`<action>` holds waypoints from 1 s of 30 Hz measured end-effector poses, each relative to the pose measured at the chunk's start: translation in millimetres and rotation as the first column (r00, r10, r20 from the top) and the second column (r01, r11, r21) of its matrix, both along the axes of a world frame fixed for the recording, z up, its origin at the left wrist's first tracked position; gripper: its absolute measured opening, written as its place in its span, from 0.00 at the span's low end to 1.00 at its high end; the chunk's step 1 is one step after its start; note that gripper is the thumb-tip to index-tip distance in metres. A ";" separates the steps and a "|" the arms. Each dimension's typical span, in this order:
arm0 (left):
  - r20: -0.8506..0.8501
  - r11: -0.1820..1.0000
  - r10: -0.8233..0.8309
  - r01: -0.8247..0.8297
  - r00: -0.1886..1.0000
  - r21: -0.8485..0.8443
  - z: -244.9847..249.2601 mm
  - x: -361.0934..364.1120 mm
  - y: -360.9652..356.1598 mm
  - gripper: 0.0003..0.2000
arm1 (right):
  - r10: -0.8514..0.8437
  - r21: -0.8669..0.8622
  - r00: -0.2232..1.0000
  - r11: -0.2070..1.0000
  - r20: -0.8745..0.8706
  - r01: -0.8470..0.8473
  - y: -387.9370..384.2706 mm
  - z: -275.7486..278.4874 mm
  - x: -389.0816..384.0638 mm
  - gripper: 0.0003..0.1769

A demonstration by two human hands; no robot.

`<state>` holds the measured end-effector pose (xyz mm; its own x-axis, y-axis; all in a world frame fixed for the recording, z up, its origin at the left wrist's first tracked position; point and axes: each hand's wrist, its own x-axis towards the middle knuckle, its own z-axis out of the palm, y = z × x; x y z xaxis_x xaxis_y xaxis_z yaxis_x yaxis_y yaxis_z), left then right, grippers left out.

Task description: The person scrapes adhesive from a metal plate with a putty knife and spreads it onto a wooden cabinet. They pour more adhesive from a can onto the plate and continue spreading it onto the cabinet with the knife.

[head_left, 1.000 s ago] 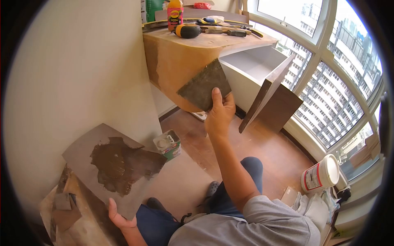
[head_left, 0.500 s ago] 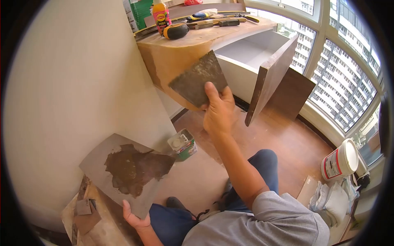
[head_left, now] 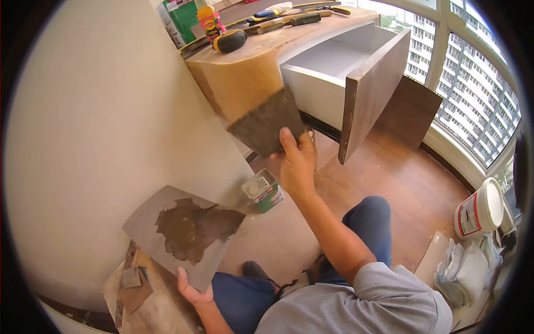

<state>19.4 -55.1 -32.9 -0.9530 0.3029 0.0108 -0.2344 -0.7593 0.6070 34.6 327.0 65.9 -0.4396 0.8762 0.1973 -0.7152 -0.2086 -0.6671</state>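
My left hand (head_left: 194,288) grips the near corner of a thin grey sheet (head_left: 146,222), thumb on top. A patch of brown paste (head_left: 192,229) is smeared over the middle of that sheet. Held out in front, my right hand (head_left: 297,164) pinches a dark, flat, square spreader (head_left: 267,122), its thumb across the lower edge. The spreader overlaps the curved wooden end of a cabinet (head_left: 239,83) in this view. Beside it, a white drawer (head_left: 317,89) with a brown front (head_left: 378,92) is pulled out.
A tape measure (head_left: 229,41), an orange bottle (head_left: 209,22) and several hand tools (head_left: 289,21) lie on the cabinet top. An opened tin (head_left: 262,191) stands on the floor by the wall. At right are a white bucket (head_left: 479,210) and plastic bags (head_left: 464,270). A wooden bench (head_left: 161,295) is at lower left.
My right hand has lowered slightly with the spreader, which now sits lower against the cabinet end. The view has shifted a little; the left hand still holds the sheet.
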 end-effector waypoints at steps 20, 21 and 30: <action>-0.069 1.000 0.016 -0.015 0.998 0.011 0.8 -1.5 3.8 0.26 | 0.080 -0.096 0.997 0.992 0.012 -0.079 8.3 -25.0 -12.5 0.17; -0.070 1.000 0.014 -0.014 0.997 0.009 0.5 -2.0 3.6 0.26 | 0.100 -0.089 0.995 0.991 0.009 -0.098 10.6 -22.4 -15.9 0.18; -0.078 1.000 0.025 -0.024 0.997 0.008 2.9 -0.9 6.2 0.26 | 0.134 -0.237 0.991 0.962 -0.014 -0.134 -18.2 -90.4 8.8 0.17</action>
